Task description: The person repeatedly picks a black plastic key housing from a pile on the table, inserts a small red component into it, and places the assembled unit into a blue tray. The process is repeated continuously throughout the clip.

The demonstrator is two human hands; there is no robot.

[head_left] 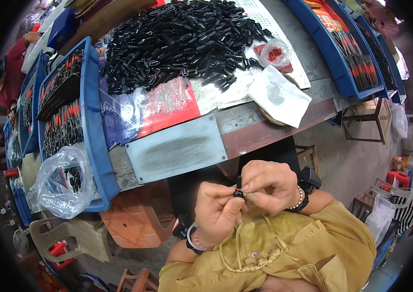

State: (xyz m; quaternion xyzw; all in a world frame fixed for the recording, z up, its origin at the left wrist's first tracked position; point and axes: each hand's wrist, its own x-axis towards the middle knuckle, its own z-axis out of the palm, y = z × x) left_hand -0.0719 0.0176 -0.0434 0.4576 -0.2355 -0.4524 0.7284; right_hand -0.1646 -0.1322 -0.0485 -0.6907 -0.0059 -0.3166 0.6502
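Close to my chest, my left hand [216,208] and my right hand [271,184] meet in front of the table edge. Both are closed, with thumb and fingers pinched around a small black plastic piece [238,193]. It is narrow and upright, with a rounded, shiny lower end and a speck of red near the fingertips; its exact kind is too small to make out. On the table beyond lies a large heap of small black oblong parts [177,41], several of them with a pale oval outline.
A grey plate [177,148] lies at the table's front edge. White paper [280,95] and a clear bag with red bits [275,52] are to its right. Blue trays with black-and-red parts stand left [94,121] and right [345,73]. An orange stool [136,214] stands below the table.
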